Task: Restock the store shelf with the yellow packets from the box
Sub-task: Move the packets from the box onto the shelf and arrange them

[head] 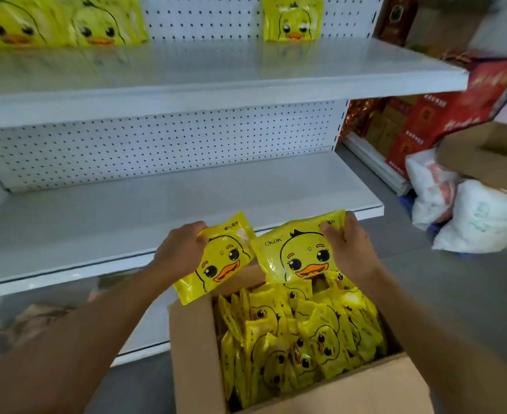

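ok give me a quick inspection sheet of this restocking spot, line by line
surface: lower shelf bare; upper shelf holds packets at the back.
job's things: open cardboard box full of yellow packets.
clutter: white sacks, brown carton, red boxes on the right.
grippers: left hand holds one packet; right hand holds another.
cables: nothing seen.
surroundings: grey floor, pegboard back.

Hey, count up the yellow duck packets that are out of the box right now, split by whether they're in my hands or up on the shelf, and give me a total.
Held in hands: 2, one in the left hand, one in the right hand.
Standing on the top shelf: at least 3, two at the far left, one near the middle; the left group is blurred and may hide more.
Total out of the box: at least 5.
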